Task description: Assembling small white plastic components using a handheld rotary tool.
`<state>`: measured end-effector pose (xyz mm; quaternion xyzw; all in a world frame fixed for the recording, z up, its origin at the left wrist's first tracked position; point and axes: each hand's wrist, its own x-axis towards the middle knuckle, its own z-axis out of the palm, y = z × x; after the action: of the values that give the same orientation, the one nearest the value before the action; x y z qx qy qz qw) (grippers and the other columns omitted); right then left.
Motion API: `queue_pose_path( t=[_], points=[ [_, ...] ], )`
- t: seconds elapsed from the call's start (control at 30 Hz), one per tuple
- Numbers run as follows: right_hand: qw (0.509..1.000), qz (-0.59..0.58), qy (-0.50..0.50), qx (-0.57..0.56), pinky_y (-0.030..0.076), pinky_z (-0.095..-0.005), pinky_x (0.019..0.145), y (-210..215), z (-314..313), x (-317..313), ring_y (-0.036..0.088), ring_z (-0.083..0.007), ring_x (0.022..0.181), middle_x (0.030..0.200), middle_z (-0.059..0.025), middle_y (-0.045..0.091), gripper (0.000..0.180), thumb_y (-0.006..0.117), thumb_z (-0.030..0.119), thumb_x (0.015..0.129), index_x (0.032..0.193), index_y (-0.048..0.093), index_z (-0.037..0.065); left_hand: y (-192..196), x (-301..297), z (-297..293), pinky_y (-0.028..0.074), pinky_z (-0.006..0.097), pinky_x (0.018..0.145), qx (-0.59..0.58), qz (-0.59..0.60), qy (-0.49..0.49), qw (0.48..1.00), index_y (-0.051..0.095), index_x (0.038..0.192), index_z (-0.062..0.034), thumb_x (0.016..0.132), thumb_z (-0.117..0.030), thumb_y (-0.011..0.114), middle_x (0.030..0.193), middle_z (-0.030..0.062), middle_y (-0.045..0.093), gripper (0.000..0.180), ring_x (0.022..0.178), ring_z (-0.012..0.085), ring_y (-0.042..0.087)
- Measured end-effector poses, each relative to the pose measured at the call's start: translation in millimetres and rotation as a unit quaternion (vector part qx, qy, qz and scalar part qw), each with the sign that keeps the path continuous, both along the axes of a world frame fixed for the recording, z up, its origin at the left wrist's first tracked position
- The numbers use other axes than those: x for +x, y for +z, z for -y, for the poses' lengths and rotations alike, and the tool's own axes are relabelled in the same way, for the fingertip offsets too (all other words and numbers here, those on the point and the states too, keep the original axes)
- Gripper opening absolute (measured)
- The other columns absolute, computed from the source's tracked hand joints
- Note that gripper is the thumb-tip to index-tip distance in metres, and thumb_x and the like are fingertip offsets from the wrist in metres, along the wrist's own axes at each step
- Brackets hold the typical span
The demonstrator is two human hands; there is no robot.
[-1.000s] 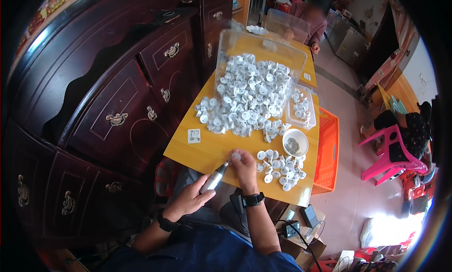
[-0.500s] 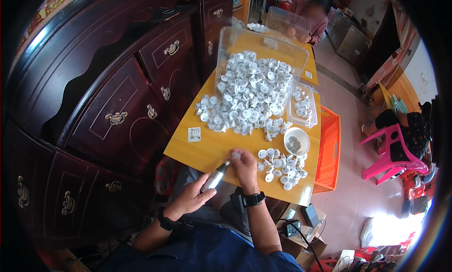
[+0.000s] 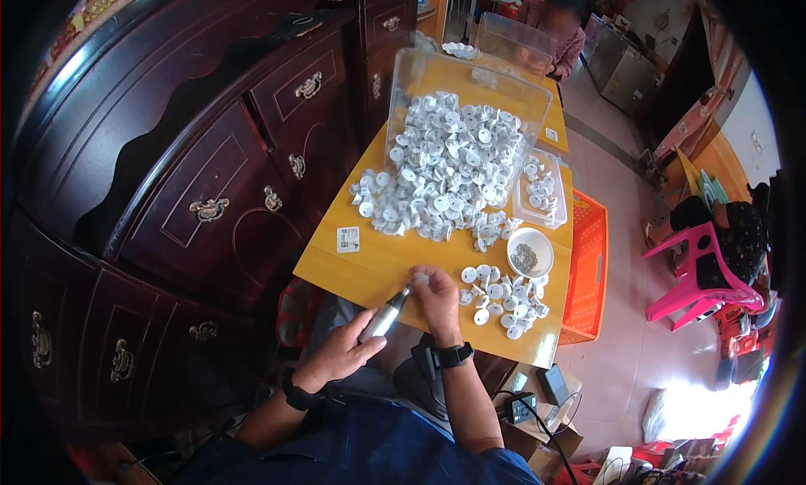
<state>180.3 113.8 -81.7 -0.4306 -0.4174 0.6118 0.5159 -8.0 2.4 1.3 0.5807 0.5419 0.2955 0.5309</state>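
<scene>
Left hand (image 3: pixel 344 351): closed around the barrel of a silver handheld driver (image 3: pixel 384 319) that slants up toward the right hand.
Right hand (image 3: pixel 435 300): pinching a small white disc piece (image 3: pixel 421 279) between thumb and fingers, over the near edge of the wooden table (image 3: pixel 361 277).
Driver tip: right at the held piece; whether it is seated in it, I cannot tell.
Held piece: apparently mid-work, since tool and fingers meet on it and neither hand is free.
Near group (image 3: pixel 510 303): similar white pieces lying loose right of the right hand; probably those already handled, though too small to check.
White bowl (image 3: pixel 545 252): just beyond that group, with plenty of tiny metallic bits (image 3: pixel 525 258) remaining.
Large heap (image 3: pixel 453 166): white pieces in and spilling from a big clear bin (image 3: pixel 478 72); likely what is left, and it far outnumbers the near group, so much seems undone.
Small clear tray (image 3: pixel 546 222): more pieces beside the bin; done or waiting, I cannot tell.
Since half a second ago: both hands, driver and held piece keep their pose; the near group shows no addition; only the view shifts slightly.
Co-worker (image 3: pixel 564 42): at the far end, hands close together; one second ago they were apart.
</scene>
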Motion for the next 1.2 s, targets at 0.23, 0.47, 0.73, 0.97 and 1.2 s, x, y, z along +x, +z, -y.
queue_pose_path(
  t=[0.23, 0.47, 0.73, 0.97, 1.2],
  points=[
    [0.999, 0.03, 0.002, 0.015, 0.054, -0.0229, 0.078, 0, 2, -1, 0.065, -0.0088, 0.087, 0.101, -0.0031, 0.069, 0.017, 0.061, 0.0, 0.096, 0.113, 0.065, 0.0, -3, -1, 0, 0.05, 0.031, 0.058, -0.01, 0.001, 0.004, 1.0, 0.04, 0.146, -0.0022, 0.099, -0.032, 0.062, 0.081, 0.0082, 0.063, 0.06, 0.059, 0.014, 0.06],
    [0.998, 0.053, 0.019, 0.028, 0.053, -0.0227, 0.076, -4, 1, 1, 0.064, -0.008, 0.086, 0.099, -0.0024, 0.07, 0.015, 0.061, 0.0, 0.097, 0.112, 0.065, 0.001, -11, 0, -4, 0.046, 0.026, 0.053, -0.058, 0.084, 0.01, 0.995, 0.039, 0.148, -0.004, 0.1, -0.024, 0.059, 0.084, 0.0039, 0.06, 0.056, 0.056, 0.0078, 0.054],
    [0.998, 0.051, 0.029, 0.015, 0.054, -0.0223, 0.077, 0, 0, 1, 0.064, -0.0075, 0.086, 0.1, -0.0021, 0.07, 0.015, 0.061, 0.001, 0.097, 0.111, 0.065, 0.001, -4, -2, -10, 0.047, 0.022, 0.057, -0.107, 0.115, -0.004, 0.988, 0.04, 0.147, -0.0047, 0.101, -0.018, 0.053, 0.088, 0.0015, 0.054, 0.049, 0.065, 0.0061, 0.052],
    [0.997, 0.063, 0.028, 0.019, 0.054, -0.0221, 0.076, 1, 0, 1, 0.065, -0.0074, 0.085, 0.101, -0.0019, 0.07, 0.015, 0.061, 0.001, 0.097, 0.112, 0.065, 0.001, 6, 1, -12, 0.046, 0.022, 0.057, -0.132, 0.146, 0.001, 0.981, 0.042, 0.144, -0.0038, 0.102, -0.019, 0.053, 0.085, 0.0011, 0.054, 0.046, 0.064, 0.0059, 0.053],
    [0.989, 0.121, -0.033, 0.076, 0.054, -0.025, 0.075, 8, 8, 6, 0.067, -0.0138, 0.086, 0.108, -0.0064, 0.069, 0.011, 0.064, 0.0, 0.093, 0.103, 0.069, 0.004, 9, -4, -8, 0.047, 0.024, 0.056, -0.2, 0.225, -0.016, 0.953, 0.042, 0.143, -0.0012, 0.102, -0.023, 0.053, 0.084, 0.0019, 0.055, 0.048, 0.062, 0.0077, 0.054]
  ],
)
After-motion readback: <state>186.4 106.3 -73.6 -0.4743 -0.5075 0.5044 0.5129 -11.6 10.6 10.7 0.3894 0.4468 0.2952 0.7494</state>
